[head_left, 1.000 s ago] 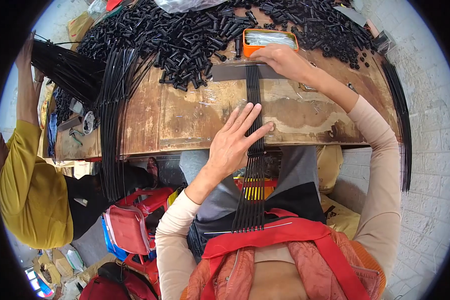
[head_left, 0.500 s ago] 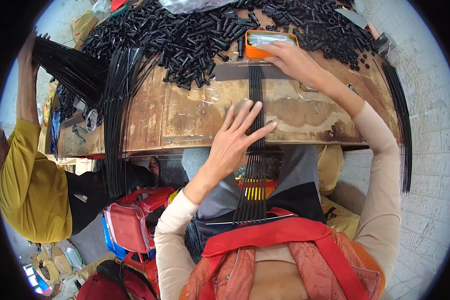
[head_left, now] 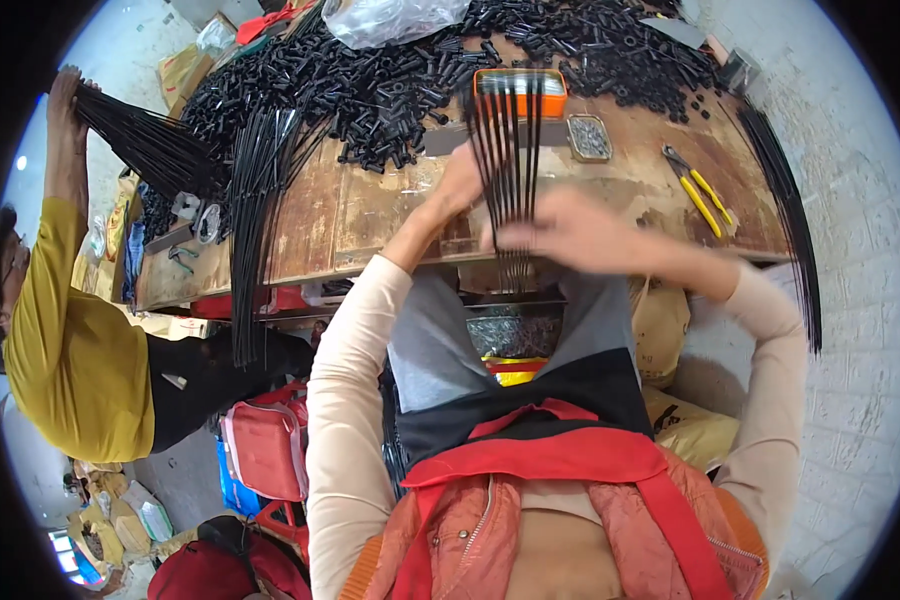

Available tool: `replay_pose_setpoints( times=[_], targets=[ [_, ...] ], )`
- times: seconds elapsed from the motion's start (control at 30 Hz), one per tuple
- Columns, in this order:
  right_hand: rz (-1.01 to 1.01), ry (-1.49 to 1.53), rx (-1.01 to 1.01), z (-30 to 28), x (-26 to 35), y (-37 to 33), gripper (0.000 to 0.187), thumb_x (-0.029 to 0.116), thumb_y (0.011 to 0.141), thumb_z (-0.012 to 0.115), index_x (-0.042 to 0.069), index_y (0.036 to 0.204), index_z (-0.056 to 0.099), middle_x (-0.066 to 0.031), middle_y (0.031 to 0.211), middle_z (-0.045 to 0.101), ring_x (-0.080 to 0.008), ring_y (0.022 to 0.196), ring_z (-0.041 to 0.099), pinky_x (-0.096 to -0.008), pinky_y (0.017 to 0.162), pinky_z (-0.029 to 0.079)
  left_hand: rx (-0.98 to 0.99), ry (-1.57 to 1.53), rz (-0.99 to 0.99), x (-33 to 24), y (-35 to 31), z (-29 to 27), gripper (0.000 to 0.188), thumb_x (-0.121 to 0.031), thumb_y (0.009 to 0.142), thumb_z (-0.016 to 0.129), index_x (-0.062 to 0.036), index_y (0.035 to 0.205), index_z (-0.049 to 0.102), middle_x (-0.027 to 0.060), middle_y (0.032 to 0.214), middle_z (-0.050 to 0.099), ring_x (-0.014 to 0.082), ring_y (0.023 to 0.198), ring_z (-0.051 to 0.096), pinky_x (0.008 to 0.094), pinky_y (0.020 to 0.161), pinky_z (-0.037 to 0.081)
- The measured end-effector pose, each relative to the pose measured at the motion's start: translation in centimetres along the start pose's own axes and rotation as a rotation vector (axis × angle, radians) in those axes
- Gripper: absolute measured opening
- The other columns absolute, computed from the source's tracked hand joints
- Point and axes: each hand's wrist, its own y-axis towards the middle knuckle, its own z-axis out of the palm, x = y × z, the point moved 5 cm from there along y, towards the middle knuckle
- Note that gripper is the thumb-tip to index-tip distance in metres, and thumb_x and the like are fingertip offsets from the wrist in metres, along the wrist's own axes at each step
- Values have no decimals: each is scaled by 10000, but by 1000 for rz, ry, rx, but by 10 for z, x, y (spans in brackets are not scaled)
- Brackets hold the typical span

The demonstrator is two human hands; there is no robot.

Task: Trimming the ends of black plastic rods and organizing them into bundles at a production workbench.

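1. Head view: a fan of black rods (head_left: 516, 190) stands at the centre, over the near edge of the table, its ends spread toward 12 o'clock.
2. The left hand (head_left: 458, 182) is at the fan's 9 o'clock side; its fingers are hidden behind the rods, so I cannot tell their grip.
3. The right hand (head_left: 568, 228), blurred, reaches across the lower rods from 4 o'clock; whether its fingers clench, I cannot tell.
4. Around the fan: an orange box (head_left: 555, 104) at 12, a tin of small metal bits (head_left: 590, 157) at 2, yellow-handled pliers (head_left: 700, 206) at 3.
5. The wooden table (head_left: 370, 220) is scuffed and stained, a heap of black parts (head_left: 370, 100) sweeping from 10 to 1.
6. Farther out: a co-worker in a mustard top (head_left: 90, 370) at 8, a red chair (head_left: 267, 450) between 7 and 8, a whitish wall (head_left: 860, 300) between 3 and 4.
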Motion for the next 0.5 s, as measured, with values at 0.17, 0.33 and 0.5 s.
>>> replay_pose_setpoints(
  times=[0.17, 0.33, 0.5],
  targets=[
    [-274, 69, -181, -118, 100, 19, 224, 278, 959, 556, 65, 979, 624, -65, 952, 666, -106, 938, 633, -282, 784, 513, 10, -647, -519, -92, -13, 26, 446, -389, 1026, 330, -19, 1040, 579, 130, 993, 652, 202, 875, 627, 327, 770, 514],
    [-118, 172, -139, -135, 120, 17, 261, 232, 992, 513, 11, 1059, 635, -42, 952, 679, -108, 793, 602, -241, 756, 482, 132, -801, -383, -172, -70, 73, 318, -304, 1038, 415, -20, 978, 546, 65, 849, 619, 133, 828, 590, 289, 779, 484],
    [-416, -975, -953, -131, 142, -21, 477, 301, 962, 554, -48, 1281, 492, -153, 1261, 565, -269, 1052, 561, -385, 970, 422, -170, -364, -333, -167, -70, 45, 208, -167, 1023, 453, -15, 898, 519, 18, 718, 567, 108, 633, 545, 279, 597, 471]
  ],
)
